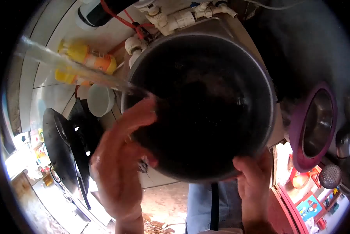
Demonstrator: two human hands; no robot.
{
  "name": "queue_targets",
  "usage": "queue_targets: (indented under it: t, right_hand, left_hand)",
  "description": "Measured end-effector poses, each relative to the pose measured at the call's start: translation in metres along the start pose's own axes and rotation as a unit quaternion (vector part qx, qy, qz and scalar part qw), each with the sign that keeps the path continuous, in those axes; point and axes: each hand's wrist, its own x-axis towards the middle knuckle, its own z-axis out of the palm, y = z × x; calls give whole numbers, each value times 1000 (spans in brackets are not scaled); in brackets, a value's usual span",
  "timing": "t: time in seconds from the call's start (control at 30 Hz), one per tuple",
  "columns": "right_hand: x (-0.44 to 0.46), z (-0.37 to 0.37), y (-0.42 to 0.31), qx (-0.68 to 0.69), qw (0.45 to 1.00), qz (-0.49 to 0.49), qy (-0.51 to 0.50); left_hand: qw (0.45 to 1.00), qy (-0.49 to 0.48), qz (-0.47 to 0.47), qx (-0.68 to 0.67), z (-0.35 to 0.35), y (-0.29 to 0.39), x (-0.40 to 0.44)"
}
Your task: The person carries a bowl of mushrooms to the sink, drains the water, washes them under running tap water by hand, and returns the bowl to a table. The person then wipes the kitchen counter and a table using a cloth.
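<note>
A large dark round basin (pixel 206 113) takes up the middle of the view, tilted so that I look into its black inside. My right hand (pixel 255 175) grips its near right rim, thumb on the edge and the other fingers mostly hidden underneath. At the left rim is my left hand (pixel 122 163), slightly blurred, its fingers curved and spread apart from the thumb with nothing held. A blurred translucent streak that looks like running water (pixel 81 70) comes from the upper left and reaches the left fingertips at the basin's edge.
White pipe fittings (pixel 178 19) run behind the basin. Yellow bottles (pixel 85 62), a pale bowl (pixel 101 100) and a black wok (pixel 63 148) stand left. A purple-rimmed basin (pixel 295 148) and a perforated skimmer (pixel 330 176) are at right.
</note>
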Motion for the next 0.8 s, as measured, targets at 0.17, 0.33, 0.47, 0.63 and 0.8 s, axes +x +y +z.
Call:
queue_targets:
  t: [0.17,0.33,0.47,0.63,0.8]
  right_hand:
    - [-16,-2,-17,-54,998,-22,26]
    - [-5,-36,-30,-48,959,94,-261]
    - [-15,-21,-27,-185,969,-44,-155]
    - [-22,-1,-26,-203,975,-59,-75]
    - [-21,20,-24,-27,990,-29,132]
  left_hand:
    - [987,147,30,-61,-17,-15,-2]
    - [960,270,77,-25,-45,-38,-5]
    - [936,333,115,9,-64,-45,-6]
    - [927,327,167,81,-65,-28,-2]
    - [982,31,48,180,8,-6,11]
